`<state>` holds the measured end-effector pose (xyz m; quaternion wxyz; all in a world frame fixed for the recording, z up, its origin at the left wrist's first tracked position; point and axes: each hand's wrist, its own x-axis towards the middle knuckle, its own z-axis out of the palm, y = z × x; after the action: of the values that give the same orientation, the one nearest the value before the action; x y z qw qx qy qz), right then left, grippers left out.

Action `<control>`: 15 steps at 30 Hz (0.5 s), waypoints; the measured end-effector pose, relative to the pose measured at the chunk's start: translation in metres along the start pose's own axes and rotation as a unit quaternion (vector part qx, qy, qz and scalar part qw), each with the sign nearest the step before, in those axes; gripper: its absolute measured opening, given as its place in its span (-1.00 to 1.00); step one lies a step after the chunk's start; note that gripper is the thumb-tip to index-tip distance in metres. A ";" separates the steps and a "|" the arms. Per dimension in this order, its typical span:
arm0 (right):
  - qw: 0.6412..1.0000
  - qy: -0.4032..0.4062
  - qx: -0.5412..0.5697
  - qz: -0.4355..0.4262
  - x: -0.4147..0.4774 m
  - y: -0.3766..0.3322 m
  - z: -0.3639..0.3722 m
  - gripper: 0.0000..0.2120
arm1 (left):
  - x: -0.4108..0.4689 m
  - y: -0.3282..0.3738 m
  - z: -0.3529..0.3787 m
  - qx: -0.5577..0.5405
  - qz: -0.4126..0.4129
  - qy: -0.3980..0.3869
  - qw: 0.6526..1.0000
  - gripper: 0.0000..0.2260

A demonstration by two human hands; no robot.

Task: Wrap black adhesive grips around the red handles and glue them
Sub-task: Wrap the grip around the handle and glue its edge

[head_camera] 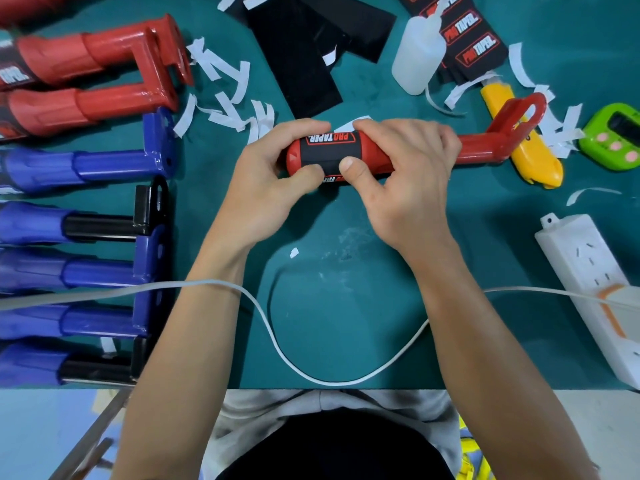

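While pressing the black grip (329,155) down with the thumb of the right hand (405,174), holds the red handle (481,148) crosswise over the table (346,289). Curls fingers of the left hand (263,181) round its butt end, right fingers round the middle. Has bottle (419,53) and spare grips (474,46) beyond, well apart.

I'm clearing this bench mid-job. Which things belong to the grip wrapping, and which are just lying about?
In the job: red handle, gripped by left hand and right hand; black grip on it; white squeeze bottle; spare printed grips; other red handles.
Lying about: blue handles, yellow knife, green timer, power strip, white cable.
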<state>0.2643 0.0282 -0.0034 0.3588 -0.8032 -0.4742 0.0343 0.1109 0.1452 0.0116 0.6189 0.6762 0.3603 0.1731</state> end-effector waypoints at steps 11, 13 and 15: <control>1.000 -0.008 0.003 0.006 0.000 -0.003 -0.004 -0.68 | 0.002 -0.004 -0.003 0.035 0.044 0.014 0.998 -0.72; 1.000 -0.009 0.004 0.009 0.001 -0.004 -0.004 -0.64 | 0.000 -0.002 0.000 0.043 0.041 0.034 0.998 -0.69; 1.000 -0.010 -0.019 0.013 0.002 -0.007 -0.003 -0.57 | -0.002 -0.002 0.009 0.080 0.052 0.063 0.993 -0.70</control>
<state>0.2611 0.0301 0.0037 0.3379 -0.8158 -0.4678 0.0382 0.1150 0.1376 0.0087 0.5289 0.7289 0.3760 0.2181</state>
